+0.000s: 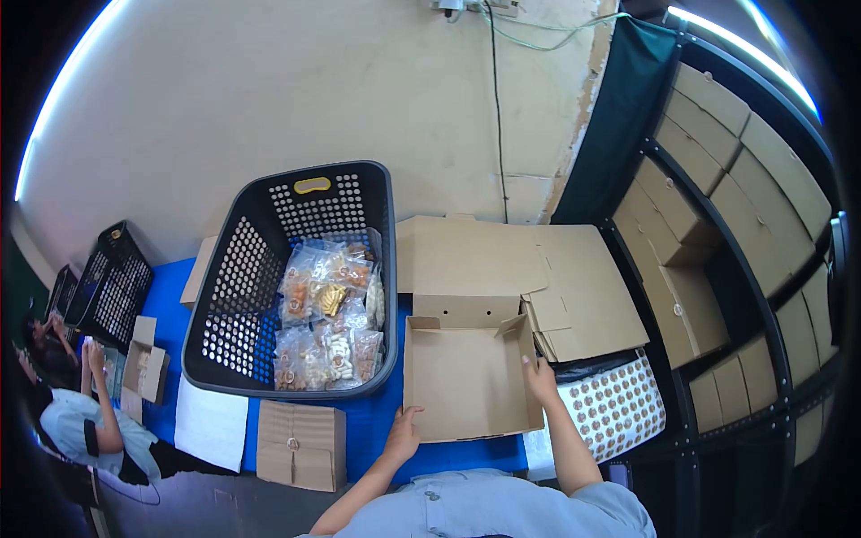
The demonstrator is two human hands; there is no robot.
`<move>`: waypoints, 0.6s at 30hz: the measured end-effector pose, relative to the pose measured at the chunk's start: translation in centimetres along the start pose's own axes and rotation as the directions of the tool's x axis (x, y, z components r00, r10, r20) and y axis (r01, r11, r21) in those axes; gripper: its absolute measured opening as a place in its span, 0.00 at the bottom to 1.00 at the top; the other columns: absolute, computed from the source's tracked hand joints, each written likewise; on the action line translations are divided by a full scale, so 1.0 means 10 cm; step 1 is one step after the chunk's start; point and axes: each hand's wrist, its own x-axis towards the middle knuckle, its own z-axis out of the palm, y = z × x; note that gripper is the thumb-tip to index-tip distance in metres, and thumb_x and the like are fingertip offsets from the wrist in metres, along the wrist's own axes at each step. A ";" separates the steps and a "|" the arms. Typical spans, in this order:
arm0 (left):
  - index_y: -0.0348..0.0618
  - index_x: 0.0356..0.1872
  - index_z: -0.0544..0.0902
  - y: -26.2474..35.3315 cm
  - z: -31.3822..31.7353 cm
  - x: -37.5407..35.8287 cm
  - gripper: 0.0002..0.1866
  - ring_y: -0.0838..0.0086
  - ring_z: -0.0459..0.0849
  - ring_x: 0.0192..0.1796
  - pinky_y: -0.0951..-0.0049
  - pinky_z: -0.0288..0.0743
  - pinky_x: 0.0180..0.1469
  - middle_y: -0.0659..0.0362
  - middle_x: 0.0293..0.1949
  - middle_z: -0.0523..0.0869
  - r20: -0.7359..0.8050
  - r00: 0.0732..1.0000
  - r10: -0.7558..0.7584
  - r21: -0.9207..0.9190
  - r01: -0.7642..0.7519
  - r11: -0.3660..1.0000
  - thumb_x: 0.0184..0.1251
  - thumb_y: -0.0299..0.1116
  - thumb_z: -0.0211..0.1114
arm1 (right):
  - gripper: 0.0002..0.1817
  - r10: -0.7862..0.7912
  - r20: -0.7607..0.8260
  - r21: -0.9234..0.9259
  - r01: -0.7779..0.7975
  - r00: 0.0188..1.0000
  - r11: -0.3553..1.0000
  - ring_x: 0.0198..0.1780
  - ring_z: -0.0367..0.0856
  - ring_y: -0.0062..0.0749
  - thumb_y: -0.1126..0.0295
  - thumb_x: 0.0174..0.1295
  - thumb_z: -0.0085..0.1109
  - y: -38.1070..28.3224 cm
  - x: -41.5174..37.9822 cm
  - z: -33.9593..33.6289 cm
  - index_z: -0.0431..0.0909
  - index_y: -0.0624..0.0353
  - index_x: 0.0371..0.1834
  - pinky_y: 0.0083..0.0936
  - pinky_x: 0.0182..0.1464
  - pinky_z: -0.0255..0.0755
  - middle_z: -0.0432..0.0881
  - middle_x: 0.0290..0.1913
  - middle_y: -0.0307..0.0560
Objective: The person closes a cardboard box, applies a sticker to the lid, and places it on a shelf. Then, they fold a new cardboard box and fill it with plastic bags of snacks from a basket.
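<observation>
An open cardboard box (466,377) lies on the blue-covered table in front of me, its lid raised at the back and nothing inside. At its front left corner, my left hand (404,437) grips the edge, the fingers partly hidden by the wall. My right hand (540,380) is closed on the box's right wall. To the left stands a large black plastic basket (208,359) holding several clear packets (327,309) of snack-like pieces. Flat cardboard blanks (583,278) are stacked behind and to the right of the box.
A closed cardboard box (300,446) and a white sheet (211,421) lie left of me. Round stickers fill a sheet (614,408) at right. Shelves (717,224) hold several boxes. Far left, another person (99,421) works near an open carton (143,368) and black baskets (112,282).
</observation>
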 end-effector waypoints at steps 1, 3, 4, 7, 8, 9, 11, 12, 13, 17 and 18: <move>0.44 0.57 0.73 0.01 0.00 -0.02 0.26 0.45 0.69 0.64 0.58 0.66 0.66 0.40 0.64 0.66 -0.017 1.000 -0.007 0.001 0.007 1.000 0.56 0.14 0.47 | 0.24 -0.014 0.012 0.002 0.014 1.000 1.000 0.46 0.83 0.54 0.54 0.67 0.54 -0.01 0.12 0.00 0.75 0.70 0.45 0.37 0.49 0.74 0.83 0.40 0.66; 0.44 0.56 0.75 0.04 0.01 -0.09 0.25 0.45 0.70 0.63 0.58 0.65 0.66 0.40 0.59 0.72 -0.035 0.999 -0.020 -0.017 0.020 1.000 0.57 0.15 0.46 | 0.20 -0.050 -0.158 0.173 0.078 0.986 0.982 0.40 0.83 0.43 0.57 0.68 0.53 -0.03 0.40 0.00 0.77 0.69 0.43 0.33 0.46 0.74 0.83 0.35 0.61; 0.44 0.56 0.75 0.06 0.03 -0.14 0.25 0.45 0.70 0.63 0.58 0.65 0.66 0.40 0.59 0.72 -0.049 0.999 -0.023 -0.016 0.023 1.000 0.57 0.15 0.46 | 0.17 -0.096 -0.198 0.192 0.134 0.976 0.972 0.35 0.81 0.37 0.60 0.68 0.53 -0.05 0.53 -0.01 0.77 0.68 0.43 0.30 0.43 0.74 0.83 0.33 0.54; 0.44 0.57 0.75 0.09 0.12 -0.35 0.25 0.45 0.71 0.62 0.57 0.66 0.65 0.39 0.57 0.74 -0.048 0.997 -0.061 -0.030 0.059 0.998 0.57 0.15 0.46 | 0.17 -0.198 -0.443 0.222 0.321 0.874 0.921 0.36 0.80 0.37 0.62 0.67 0.53 -0.03 1.08 0.05 0.76 0.67 0.47 0.31 0.44 0.74 0.83 0.33 0.51; 0.45 0.57 0.75 0.07 0.16 -0.42 0.25 0.45 0.72 0.61 0.57 0.66 0.64 0.39 0.57 0.74 -0.039 0.998 -0.044 -0.023 0.043 0.999 0.58 0.16 0.46 | 0.17 -0.202 -0.439 0.227 0.325 0.876 0.918 0.36 0.80 0.37 0.62 0.67 0.53 0.04 1.32 0.10 0.76 0.67 0.47 0.31 0.44 0.74 0.83 0.33 0.51; 0.45 0.58 0.74 0.06 0.20 -0.48 0.25 0.45 0.72 0.61 0.56 0.67 0.64 0.39 0.57 0.74 -0.029 0.999 -0.028 -0.017 0.028 0.999 0.58 0.16 0.46 | 0.17 -0.128 -0.515 0.196 0.262 0.848 0.945 0.38 0.79 0.36 0.62 0.67 0.53 0.15 1.59 0.16 0.74 0.65 0.50 0.31 0.44 0.74 0.82 0.36 0.50; 0.45 0.59 0.74 0.09 0.26 -0.55 0.25 0.46 0.72 0.61 0.56 0.67 0.63 0.39 0.57 0.74 -0.022 0.998 -0.061 -0.012 0.061 0.998 0.59 0.17 0.46 | 0.18 -0.063 -0.583 0.175 0.201 0.810 0.964 0.40 0.78 0.35 0.63 0.67 0.52 0.31 2.03 0.17 0.72 0.63 0.54 0.31 0.45 0.74 0.81 0.38 0.49; 0.46 0.59 0.73 0.10 0.27 -0.58 0.25 0.46 0.72 0.61 0.56 0.68 0.63 0.39 0.58 0.74 -0.008 0.996 -0.091 -0.008 0.091 0.996 0.60 0.18 0.46 | 0.19 0.182 -0.250 0.514 -0.029 0.951 0.857 0.43 0.77 0.35 0.62 0.67 0.52 0.37 2.21 0.14 0.70 0.61 0.56 0.31 0.47 0.74 0.79 0.41 0.49; 0.46 0.59 0.73 0.08 0.28 -0.58 0.25 0.46 0.72 0.61 0.56 0.68 0.63 0.39 0.58 0.74 -0.020 0.995 -0.095 -0.005 0.095 0.995 0.60 0.18 0.46 | 0.20 0.307 0.170 0.698 -0.334 0.936 0.633 0.46 0.76 0.34 0.61 0.67 0.53 0.21 2.24 0.08 0.69 0.59 0.58 0.31 0.48 0.74 0.78 0.44 0.49; 0.46 0.60 0.73 0.05 0.28 -0.56 0.25 0.45 0.72 0.61 0.57 0.67 0.63 0.38 0.59 0.72 -0.011 0.995 -0.099 0.001 0.099 0.995 0.60 0.18 0.46 | 0.19 0.343 0.296 0.783 -0.432 0.892 0.447 0.49 0.75 0.34 0.60 0.65 0.59 -0.07 2.44 0.14 0.71 0.57 0.55 0.34 0.47 0.75 0.77 0.43 0.45; 0.46 0.60 0.73 0.05 0.28 -0.56 0.25 0.45 0.71 0.62 0.58 0.67 0.63 0.38 0.59 0.72 0.006 0.995 -0.098 0.011 0.098 0.995 0.60 0.19 0.46 | 0.19 0.331 0.304 0.780 -0.433 0.894 0.453 0.49 0.75 0.34 0.60 0.65 0.59 -0.09 2.49 0.16 0.71 0.57 0.55 0.34 0.47 0.75 0.77 0.43 0.45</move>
